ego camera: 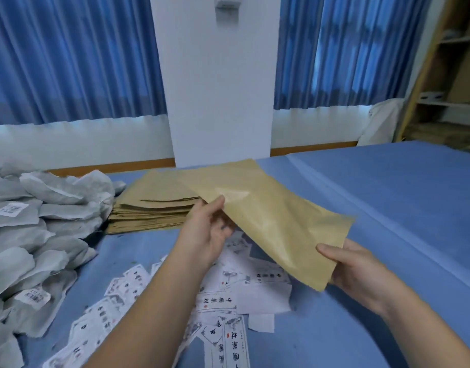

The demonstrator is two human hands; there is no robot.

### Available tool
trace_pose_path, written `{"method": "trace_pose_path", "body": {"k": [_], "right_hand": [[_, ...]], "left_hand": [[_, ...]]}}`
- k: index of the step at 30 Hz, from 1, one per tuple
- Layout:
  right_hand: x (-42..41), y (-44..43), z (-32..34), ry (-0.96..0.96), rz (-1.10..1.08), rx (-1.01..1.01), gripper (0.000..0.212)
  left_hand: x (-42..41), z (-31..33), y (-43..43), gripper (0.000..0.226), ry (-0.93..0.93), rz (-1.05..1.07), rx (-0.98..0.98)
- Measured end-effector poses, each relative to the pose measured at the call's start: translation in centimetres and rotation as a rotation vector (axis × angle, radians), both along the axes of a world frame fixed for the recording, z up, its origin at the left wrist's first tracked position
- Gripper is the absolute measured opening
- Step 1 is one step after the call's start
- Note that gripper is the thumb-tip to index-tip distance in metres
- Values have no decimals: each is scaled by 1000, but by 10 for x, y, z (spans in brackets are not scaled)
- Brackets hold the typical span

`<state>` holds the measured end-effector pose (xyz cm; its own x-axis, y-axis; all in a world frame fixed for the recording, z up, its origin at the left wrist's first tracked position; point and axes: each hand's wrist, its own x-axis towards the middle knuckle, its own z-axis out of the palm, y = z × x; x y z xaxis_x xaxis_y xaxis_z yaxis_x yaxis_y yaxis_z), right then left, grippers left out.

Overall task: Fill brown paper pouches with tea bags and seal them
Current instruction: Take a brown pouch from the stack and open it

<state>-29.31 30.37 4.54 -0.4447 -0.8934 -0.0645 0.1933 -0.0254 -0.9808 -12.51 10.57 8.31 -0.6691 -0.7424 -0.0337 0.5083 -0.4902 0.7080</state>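
While lifted clear of the blue-covered surface (387, 203) and slanting from far-left down to near-right, held at two spots: brown paper pouch (271, 221) pinched by the left hand (207, 235) along its left edge, thumb on top and fingers tucked beneath, and by the right hand (358, 266) at its near corner in the same fashion; each grip closed on paper alone. Hovering over scattered printed labels (228, 296), just in front of the stack of flat pouches (151, 211), touching neither. Cannot tell which edge carries the mouth, nor whether parted. Likely trouble: creasing or tearing thin paper by pulling taut between two pinches; lifting a second pouch clinging underneath, hidden from this angle; brushing labels askew with forearms passing right above them; nudging the heap of grey tea bags (35, 229), piled right beside the stack on the left, when reaching across for a fill. Room: wide bare cloth to the right and far-right, fit for laying filled pouches; cramped on the left between heap and stack; blocked at the far side by a white pillar (220, 88) and blue curtains (69, 57). Near edge out of view, so worth caution when drawing back.
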Motion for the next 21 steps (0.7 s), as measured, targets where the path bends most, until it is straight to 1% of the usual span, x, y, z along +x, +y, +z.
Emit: {"method": "trace_pose_path", "body": {"k": [2, 4, 9, 12, 15, 17, 19, 21], "right_hand": [[-14, 20, 3, 30, -25, 42, 25], [-31, 40, 2, 6, -69, 33, 19], [-63, 76, 0, -81, -251, -56, 3], [-78, 87, 0, -109, -400, -95, 7], [-96, 95, 2, -158, -556, -167, 8], [-112, 98, 6, -202, -663, -220, 11], [-130, 100, 13, -221, -749, -281, 13], [-146, 101, 19, -249, -817, -343, 14]], "left_hand": [[-38, -4, 20, 27, -53, -71, -40], [-72, -8, 40, 33, -91, -137, -75], [-144, -18, 96, 35, -141, -346, -144], [-176, -23, 129, 35, -206, -454, -232], [-204, -28, 157, 36, -295, -517, -324], [-221, -27, 171, 35, -286, -556, -318], [-235, -23, 180, 35, -233, -606, -303], [-243, -20, 185, 41, -210, -622, -284]]}}
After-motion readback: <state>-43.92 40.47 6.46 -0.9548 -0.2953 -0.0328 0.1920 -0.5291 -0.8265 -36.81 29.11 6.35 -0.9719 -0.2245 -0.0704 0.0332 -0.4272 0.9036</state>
